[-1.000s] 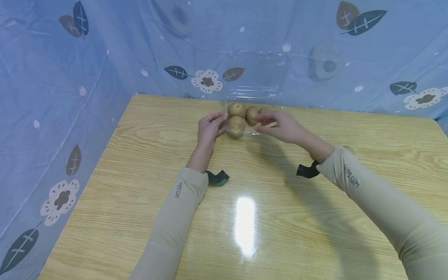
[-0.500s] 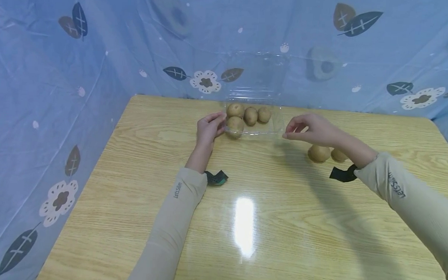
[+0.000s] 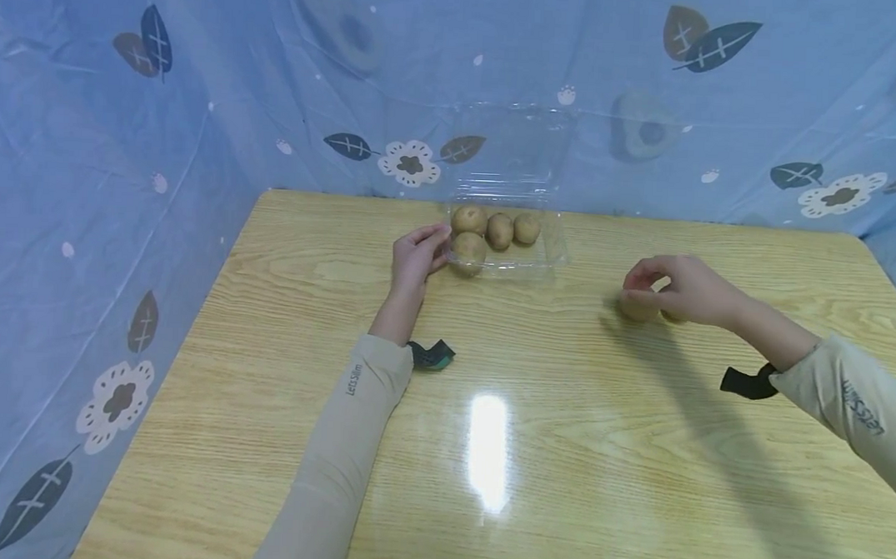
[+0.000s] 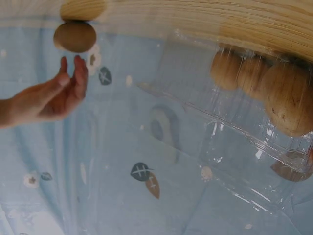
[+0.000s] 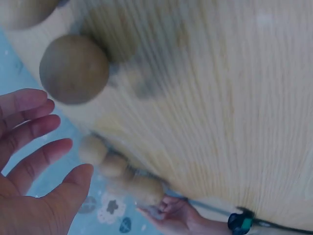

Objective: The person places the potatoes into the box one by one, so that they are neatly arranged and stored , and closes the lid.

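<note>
A clear plastic box [image 3: 553, 252] with its lid [image 3: 510, 145] standing open sits at the table's far middle. It holds several round brown fruits [image 3: 498, 230], also seen through the plastic [image 4: 288, 100]. My left hand [image 3: 428, 252] grips the box's left rim, fingers curled beside the nearest fruit. My right hand [image 3: 643, 286] hovers with relaxed fingers [image 5: 36, 129] just over a loose brown fruit [image 3: 634, 308] [image 5: 73, 68] on the table, right of the box, and holds nothing. A second loose fruit [image 5: 22, 10] lies beside it, mostly hidden in the head view.
The wooden table [image 3: 486, 448] carries a bright glare patch near its middle. Blue patterned cloth [image 3: 122, 173] walls in the left side and back. Black wrist straps [image 3: 744, 382] hang from both sleeves.
My right hand has left the box and swung right and down to the loose fruits. The left hand has stayed on the box's rim.
</note>
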`<state>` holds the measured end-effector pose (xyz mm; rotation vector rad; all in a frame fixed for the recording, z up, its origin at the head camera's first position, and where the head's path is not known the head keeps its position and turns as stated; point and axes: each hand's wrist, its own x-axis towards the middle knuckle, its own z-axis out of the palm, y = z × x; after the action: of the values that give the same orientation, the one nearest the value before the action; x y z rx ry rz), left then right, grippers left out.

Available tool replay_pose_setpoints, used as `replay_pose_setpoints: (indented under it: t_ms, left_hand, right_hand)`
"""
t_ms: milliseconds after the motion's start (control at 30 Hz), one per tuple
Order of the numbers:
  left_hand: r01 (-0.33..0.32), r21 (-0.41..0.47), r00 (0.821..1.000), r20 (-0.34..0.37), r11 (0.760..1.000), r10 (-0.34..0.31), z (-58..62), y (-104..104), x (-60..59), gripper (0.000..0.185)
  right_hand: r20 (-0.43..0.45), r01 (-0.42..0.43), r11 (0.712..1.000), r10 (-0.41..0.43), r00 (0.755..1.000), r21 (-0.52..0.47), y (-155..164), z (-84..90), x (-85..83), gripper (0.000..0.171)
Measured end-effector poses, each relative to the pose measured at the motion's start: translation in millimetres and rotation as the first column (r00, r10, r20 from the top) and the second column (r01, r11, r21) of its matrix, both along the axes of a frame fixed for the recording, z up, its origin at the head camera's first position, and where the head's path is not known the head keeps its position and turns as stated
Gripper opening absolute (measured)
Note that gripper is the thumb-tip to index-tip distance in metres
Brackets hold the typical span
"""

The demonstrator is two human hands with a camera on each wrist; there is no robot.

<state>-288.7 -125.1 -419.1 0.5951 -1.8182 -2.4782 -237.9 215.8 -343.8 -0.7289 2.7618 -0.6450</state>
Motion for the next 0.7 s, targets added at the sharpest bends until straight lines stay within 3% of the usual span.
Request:
replay_pose_setpoints:
  t_ms: [133, 367, 700]
  left_hand:
    - [-0.004, -0.003, 1.000, 0.004, 1.000, 0.004, 0.1, -2, -0.3, 0.022]
    - [0.000, 0.011, 1.000, 0.005, 1.000, 0.000, 0.0, -1, -1.5, 0.022]
    - [0.006, 0.015, 1.000, -0.003, 1.000, -0.006, -0.6, 0, -0.6, 0.021]
  right_hand:
    - [-0.024, -0.013, 1.000, 0.013, 1.000, -0.013, 7, -5.2, 1.6, 0.018]
    - [-0.162, -0.037, 0.998, 0.044, 0.986, 0.047, 11, -14.7, 3.0, 0.026]
    - [-0.168, 0.038, 0.996, -0.023, 0.985, 0.083, 12, -21.9, 0.2, 0.032]
